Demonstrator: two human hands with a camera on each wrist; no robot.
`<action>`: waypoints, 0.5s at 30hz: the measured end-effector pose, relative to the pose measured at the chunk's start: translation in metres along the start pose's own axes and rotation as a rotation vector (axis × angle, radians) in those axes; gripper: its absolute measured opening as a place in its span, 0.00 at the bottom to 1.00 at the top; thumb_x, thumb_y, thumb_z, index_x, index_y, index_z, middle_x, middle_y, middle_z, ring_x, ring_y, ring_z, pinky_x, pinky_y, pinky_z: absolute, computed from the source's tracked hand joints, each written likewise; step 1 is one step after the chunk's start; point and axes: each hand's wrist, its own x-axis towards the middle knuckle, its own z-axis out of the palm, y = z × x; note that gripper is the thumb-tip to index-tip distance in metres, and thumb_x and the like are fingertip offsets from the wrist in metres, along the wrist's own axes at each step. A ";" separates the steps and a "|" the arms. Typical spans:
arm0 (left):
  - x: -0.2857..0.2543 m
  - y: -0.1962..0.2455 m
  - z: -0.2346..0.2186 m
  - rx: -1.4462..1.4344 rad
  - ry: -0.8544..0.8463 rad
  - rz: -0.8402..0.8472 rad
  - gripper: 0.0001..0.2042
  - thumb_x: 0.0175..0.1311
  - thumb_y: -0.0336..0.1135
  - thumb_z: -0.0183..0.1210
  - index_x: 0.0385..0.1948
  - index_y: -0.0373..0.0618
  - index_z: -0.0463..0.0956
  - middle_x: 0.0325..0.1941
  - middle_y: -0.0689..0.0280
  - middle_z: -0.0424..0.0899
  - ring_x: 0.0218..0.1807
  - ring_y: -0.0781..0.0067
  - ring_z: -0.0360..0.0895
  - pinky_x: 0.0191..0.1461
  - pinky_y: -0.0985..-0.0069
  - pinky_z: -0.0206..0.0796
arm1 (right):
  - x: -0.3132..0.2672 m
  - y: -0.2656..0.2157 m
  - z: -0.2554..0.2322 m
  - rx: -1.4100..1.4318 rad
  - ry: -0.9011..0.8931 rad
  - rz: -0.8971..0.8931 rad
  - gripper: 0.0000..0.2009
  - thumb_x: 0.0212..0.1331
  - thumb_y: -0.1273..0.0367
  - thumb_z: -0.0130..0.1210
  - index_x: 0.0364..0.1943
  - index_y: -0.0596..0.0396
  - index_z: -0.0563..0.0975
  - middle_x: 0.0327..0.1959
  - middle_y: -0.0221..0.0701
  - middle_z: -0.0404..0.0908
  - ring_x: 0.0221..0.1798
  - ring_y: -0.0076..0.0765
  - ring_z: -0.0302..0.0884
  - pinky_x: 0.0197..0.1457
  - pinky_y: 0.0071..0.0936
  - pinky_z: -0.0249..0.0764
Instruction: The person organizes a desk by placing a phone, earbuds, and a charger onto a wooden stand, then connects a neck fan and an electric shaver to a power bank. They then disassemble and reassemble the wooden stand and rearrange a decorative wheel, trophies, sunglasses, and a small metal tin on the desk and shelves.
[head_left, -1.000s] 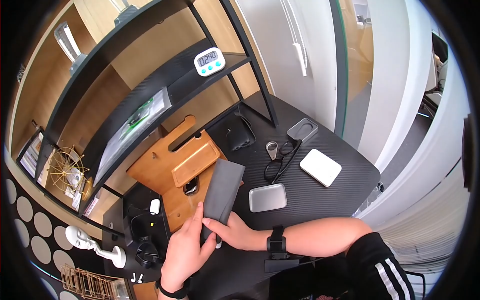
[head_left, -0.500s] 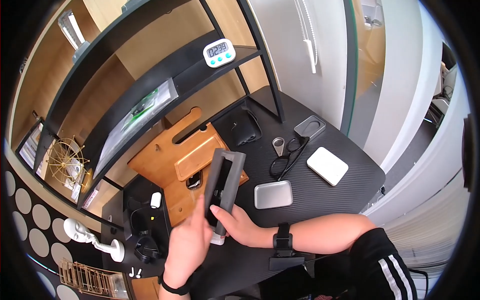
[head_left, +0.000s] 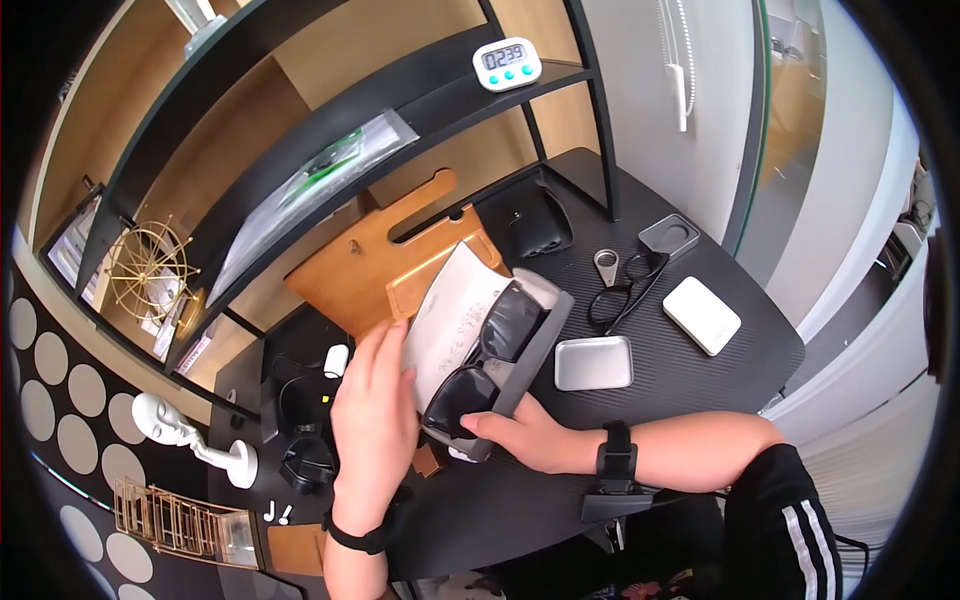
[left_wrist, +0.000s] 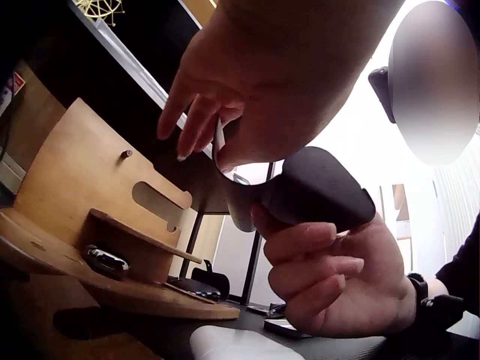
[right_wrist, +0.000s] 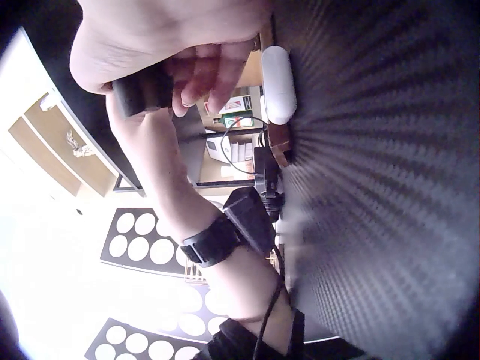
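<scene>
A grey glasses case [head_left: 528, 368] stands tilted above the desk with its pale-lined lid [head_left: 450, 310] folded back. Inside lie dark sunglasses [head_left: 466, 397], both lenses showing. My right hand [head_left: 530, 437] grips the case's near end, thumb over the near lens. In the left wrist view, the fingers of that right hand [left_wrist: 322, 277] curl beneath the case [left_wrist: 319, 187]. On the other side, my left hand [head_left: 372, 425] holds the lid's edge; the left wrist view shows the flap between the thumb and fingers of this hand [left_wrist: 255, 90].
Behind the case leans a wooden stand [head_left: 350, 275]. To the right are a metal tin [head_left: 594, 375], a white box [head_left: 702, 316], black-framed eyeglasses [head_left: 610, 308] and a black pouch [head_left: 540, 225]. A white rounded case [right_wrist: 279, 84] sits under my right hand. The shelf carries a timer [head_left: 507, 65].
The glasses case has turned from its closed back to its opening, and its lid has swung left, uncovering the sunglasses. My left hand has moved from the case body to the lid.
</scene>
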 end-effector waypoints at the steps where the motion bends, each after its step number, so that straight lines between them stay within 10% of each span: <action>1: -0.003 -0.001 -0.002 0.067 -0.093 0.008 0.20 0.51 0.17 0.54 0.48 0.41 0.71 0.59 0.51 0.68 0.56 0.48 0.69 0.55 0.65 0.65 | -0.001 0.001 -0.003 0.009 -0.014 -0.015 0.17 0.59 0.69 0.52 0.51 0.58 0.67 0.37 0.28 0.75 0.32 0.18 0.72 0.30 0.16 0.70; 6: -0.006 -0.001 -0.005 -0.097 -0.232 0.067 0.13 0.53 0.19 0.55 0.41 0.40 0.76 0.60 0.50 0.68 0.59 0.47 0.67 0.58 0.65 0.62 | -0.003 -0.005 -0.001 0.068 -0.043 0.024 0.16 0.59 0.73 0.48 0.52 0.58 0.67 0.45 0.27 0.72 0.49 0.21 0.67 0.52 0.23 0.66; 15: -0.011 0.001 -0.013 -0.496 -0.439 -0.269 0.10 0.53 0.31 0.63 0.33 0.37 0.73 0.64 0.48 0.63 0.62 0.50 0.66 0.58 0.68 0.62 | 0.001 -0.001 -0.002 -0.090 -0.098 -0.056 0.17 0.54 0.76 0.50 0.50 0.58 0.69 0.44 0.27 0.73 0.47 0.20 0.68 0.50 0.23 0.68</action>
